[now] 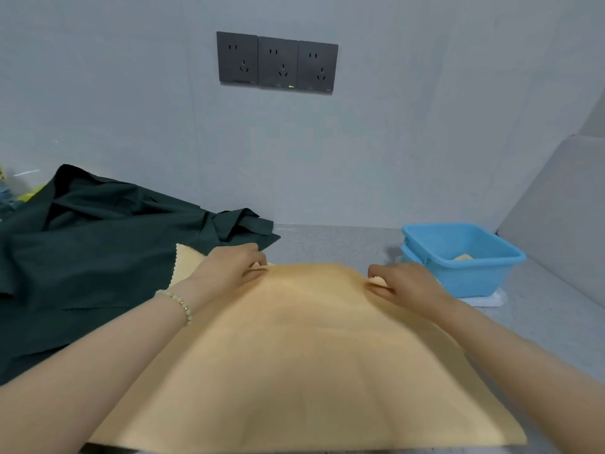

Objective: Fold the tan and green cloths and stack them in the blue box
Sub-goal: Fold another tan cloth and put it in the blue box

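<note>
**The tan cloth could slip or fold crooked**

The tan cloth (311, 348) lies spread on the table (334, 240), just left of the box (471, 276). The left hand (232, 262) pinches its far edge on the side away from the box. The right hand (406, 283) pinches the same edge on the side next to the box. Both hands have their fingers curled on the cloth, and the edge is lifted a little between them.

This looks like a fold being made, and a few things could go wrong.

The cloth looks thin and smooth. If one hand pulls more than the other, the edges may not line up and the fold will be crooked. If a pinch is too light, a corner could slip out and flop down.

The right hand is very near the box. A big swing that way could bump the box and push it along the table.

A second pale piece (185, 260) pokes out by the left hand, on the side far from the box. The left hand could grab it too by mistake.

The green cloth (98, 250) sits in a messy heap, well left of the box and touching the tan cloth. It could get dragged along or tucked into the fold.

Something tan (463, 257) is in the box, so a lumpy fold may not stack flat on it.
</note>
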Available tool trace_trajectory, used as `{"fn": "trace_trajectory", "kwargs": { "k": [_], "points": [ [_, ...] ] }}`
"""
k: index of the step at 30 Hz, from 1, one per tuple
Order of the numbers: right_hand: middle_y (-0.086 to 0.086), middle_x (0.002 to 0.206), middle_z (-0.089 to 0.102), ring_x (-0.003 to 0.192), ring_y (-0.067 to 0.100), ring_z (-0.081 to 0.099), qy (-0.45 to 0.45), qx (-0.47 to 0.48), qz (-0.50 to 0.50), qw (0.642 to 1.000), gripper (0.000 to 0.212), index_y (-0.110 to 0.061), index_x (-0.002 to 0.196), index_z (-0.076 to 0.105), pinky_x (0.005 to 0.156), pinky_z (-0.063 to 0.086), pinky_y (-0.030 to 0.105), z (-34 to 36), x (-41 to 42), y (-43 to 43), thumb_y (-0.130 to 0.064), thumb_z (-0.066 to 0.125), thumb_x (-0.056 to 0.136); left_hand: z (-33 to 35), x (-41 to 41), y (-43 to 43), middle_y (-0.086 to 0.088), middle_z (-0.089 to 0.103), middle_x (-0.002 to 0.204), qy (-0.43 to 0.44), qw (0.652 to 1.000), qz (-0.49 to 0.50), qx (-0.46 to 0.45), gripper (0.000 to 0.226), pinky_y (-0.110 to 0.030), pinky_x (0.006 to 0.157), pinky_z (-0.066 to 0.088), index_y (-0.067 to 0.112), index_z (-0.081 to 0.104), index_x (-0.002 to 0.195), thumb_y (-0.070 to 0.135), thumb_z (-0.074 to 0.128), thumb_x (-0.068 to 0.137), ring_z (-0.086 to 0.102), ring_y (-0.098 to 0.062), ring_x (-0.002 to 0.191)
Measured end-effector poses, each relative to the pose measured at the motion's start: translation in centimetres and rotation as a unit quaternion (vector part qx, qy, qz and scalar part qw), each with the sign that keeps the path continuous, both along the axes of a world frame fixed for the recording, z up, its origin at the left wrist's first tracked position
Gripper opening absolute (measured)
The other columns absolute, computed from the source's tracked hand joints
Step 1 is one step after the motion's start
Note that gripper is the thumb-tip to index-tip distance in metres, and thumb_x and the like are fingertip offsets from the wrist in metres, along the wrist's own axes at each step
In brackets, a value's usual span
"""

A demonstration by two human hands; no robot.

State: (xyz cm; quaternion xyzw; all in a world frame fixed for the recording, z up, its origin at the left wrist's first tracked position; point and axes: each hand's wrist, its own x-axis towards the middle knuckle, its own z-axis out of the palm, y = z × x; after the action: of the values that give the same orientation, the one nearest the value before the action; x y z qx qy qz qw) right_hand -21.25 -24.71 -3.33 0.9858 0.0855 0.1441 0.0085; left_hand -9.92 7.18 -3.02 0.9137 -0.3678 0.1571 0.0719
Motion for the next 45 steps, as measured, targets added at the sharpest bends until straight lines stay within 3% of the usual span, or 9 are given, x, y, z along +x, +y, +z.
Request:
{"fn": "trace_trajectory", "kwargs": {
  "k": [3, 7, 12, 19, 24, 29, 36, 42, 45],
  "points": [
    [-0.006, 0.08, 0.065, 0.069, 0.022, 0.059, -0.04, -0.026, 0.035, 0.998, 0.013, -0.018, 0.097, 0.064, 0.056, 0.036, 0.031, 0.3, -3.9, -0.2, -0.028, 0.057, 0.092, 0.7, -3.1, 1.6, 0.007, 0.049, 0.078, -0.072, 0.996, -0.048, -0.013, 0.018, -0.024, 0.048, 0.032, 0.021, 0.071, 0.097, 0.015, 0.074, 0.08, 0.049, -0.016, 0.056],
    [-0.01, 0.073, 0.067, 0.051, 0.016, 0.06, -0.109, -0.012, 0.088, 0.99, 0.006, -0.019, 0.083, 0.069, 0.042, 0.04, 0.027, 0.3, -8.9, 0.7, -0.022, 0.07, 0.078, 1.6, -8.2, 3.3, 0.003, 0.055, 0.064, -0.167, 0.976, -0.127, 0.062, 0.036, -0.015, 0.036, 0.018, 0.021, 0.073, 0.069, 0.004, 0.092, 0.044, 0.042, -0.016, 0.034],
    [-0.018, 0.081, 0.071, 0.066, 0.002, 0.067, -0.107, 0.026, 0.095, 0.989, 0.033, -0.024, 0.082, 0.075, 0.049, 0.048, 0.014, -1.0, -13.4, 1.5, -0.015, 0.091, 0.055, 0.2, -13.0, 4.7, 0.013, 0.056, 0.063, -0.17, 0.968, -0.177, 0.054, 0.023, -0.015, 0.036, 0.017, 0.034, 0.074, 0.066, 0.031, 0.093, 0.053, 0.041, -0.01, 0.033],
    [-0.025, 0.073, 0.051, 0.064, -0.002, 0.054, -0.048, 0.087, 0.068, 0.993, 0.032, -0.032, 0.095, 0.075, 0.046, 0.03, 0.006, -3.9, -17.7, 3.5, -0.03, 0.085, 0.065, -2.9, -17.1, 5.9, 0.02, 0.063, 0.071, -0.114, 0.974, -0.191, 0.047, 0.02, -0.013, 0.035, 0.026, 0.041, 0.075, 0.074, 0.044, 0.087, 0.058, 0.048, -0.002, 0.038],
    [-0.027, 0.096, 0.052, 0.067, -0.009, 0.051, 0.014, 0.118, 0.039, 0.992, 0.043, -0.04, 0.114, 0.065, 0.059, 0.033, 0.003, -5.1, -19.3, 4.0, -0.064, 0.046, 0.084, -5.0, -17.4, 6.4, 0.017, 0.07, 0.09, -0.073, 0.98, -0.188, 0.007, 0.011, -0.011, 0.049, 0.042, 0.037, 0.076, 0.088, 0.041, 0.072, 0.079, 0.063, -0.002, 0.065],
    [-0.011, 0.121, 0.061, 0.101, 0.006, 0.059, 0.001, 0.092, 0.09, 0.992, 0.043, -0.03, 0.118, 0.066, 0.083, 0.045, 0.024, -5.2, -18.8, 6.1, -0.055, 0.054, 0.086, -6.0, -18.0, 6.2, 0.013, 0.066, 0.119, -0.043, 0.984, -0.172, -0.007, 0.051, -0.022, 0.079, 0.054, 0.036, 0.071, 0.11, 0.05, 0.023, 0.097, 0.067, -0.008, 0.099],
    [-0.009, 0.126, 0.062, 0.106, 0.014, 0.064, -0.031, 0.104, 0.149, 0.983, 0.031, -0.025, 0.116, 0.069, 0.091, 0.05, 0.03, -5.7, -17.1, 10.0, -0.035, 0.065, 0.087, -5.9, -18.4, 5.5, 0.008, 0.066, 0.12, -0.034, 0.987, -0.159, -0.016, 0.027, -0.029, 0.083, 0.055, 0.031, 0.07, 0.113, 0.033, 0.066, 0.087, 0.067, -0.014, 0.101],
    [-0.009, 0.118, 0.067, 0.102, 0.013, 0.066, -0.009, 0.121, 0.168, 0.978, 0.024, -0.026, 0.109, 0.073, 0.079, 0.056, 0.029, -6.1, -17.0, 10.7, -0.033, 0.063, 0.088, -6.3, -18.0, 5.5, 0.018, 0.041, 0.146, 0.067, 0.986, -0.136, 0.072, 0.04, -0.024, 0.102, 0.038, 0.041, 0.047, 0.136, 0.049, 0.031, 0.1, 0.042, -0.006, 0.131],
    [-0.009, 0.113, 0.069, 0.099, 0.013, 0.065, -0.003, 0.13, 0.173, 0.976, 0.021, -0.026, 0.105, 0.074, 0.078, 0.055, 0.027, -6.2, -17.0, 10.7, -0.032, 0.063, 0.088, -5.6, -17.6, 5.2, 0.022, 0.044, 0.142, 0.101, 0.983, -0.11, 0.106, 0.051, -0.024, 0.099, 0.036, 0.043, 0.049, 0.134, 0.063, 0.023, 0.094, 0.04, -0.001, 0.128]
  ]
}}
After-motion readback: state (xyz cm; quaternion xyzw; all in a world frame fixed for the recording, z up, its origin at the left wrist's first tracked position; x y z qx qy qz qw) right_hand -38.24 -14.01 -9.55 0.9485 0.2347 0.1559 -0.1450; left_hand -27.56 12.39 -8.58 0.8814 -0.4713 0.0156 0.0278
